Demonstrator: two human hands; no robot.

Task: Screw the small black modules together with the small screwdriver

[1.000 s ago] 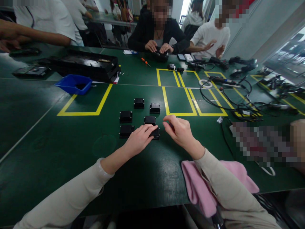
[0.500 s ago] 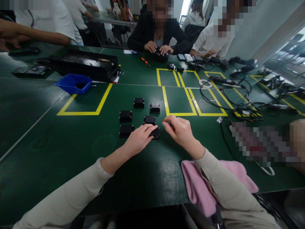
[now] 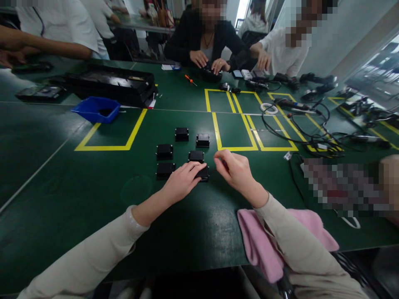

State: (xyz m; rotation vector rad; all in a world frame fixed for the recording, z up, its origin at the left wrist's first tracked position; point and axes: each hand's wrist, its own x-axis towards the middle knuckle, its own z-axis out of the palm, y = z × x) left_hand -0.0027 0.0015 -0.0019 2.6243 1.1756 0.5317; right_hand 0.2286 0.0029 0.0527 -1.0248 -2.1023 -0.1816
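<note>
Several small black boxes lie on the green table (image 3: 77, 195) in front of me. My left hand (image 3: 182, 180) lies with its fingers stretched over the nearest black box (image 3: 204, 174), holding it down. My right hand (image 3: 235, 170) hovers just right of that box, thumb and forefinger pinched together on something too small to make out. Other black boxes sit at the left (image 3: 164, 170), behind it (image 3: 196, 156) and farther back (image 3: 181, 133).
A pink cloth (image 3: 258, 241) lies under my right forearm. A blue tray (image 3: 96, 110) and a long black case (image 3: 112, 85) stand at the back left. Tangled cables (image 3: 311, 133) cover the right side. Other people's hands work at the far edge. Yellow tape marks rectangles.
My hands have barely moved. The person at the far right has raised a hand from the table.
</note>
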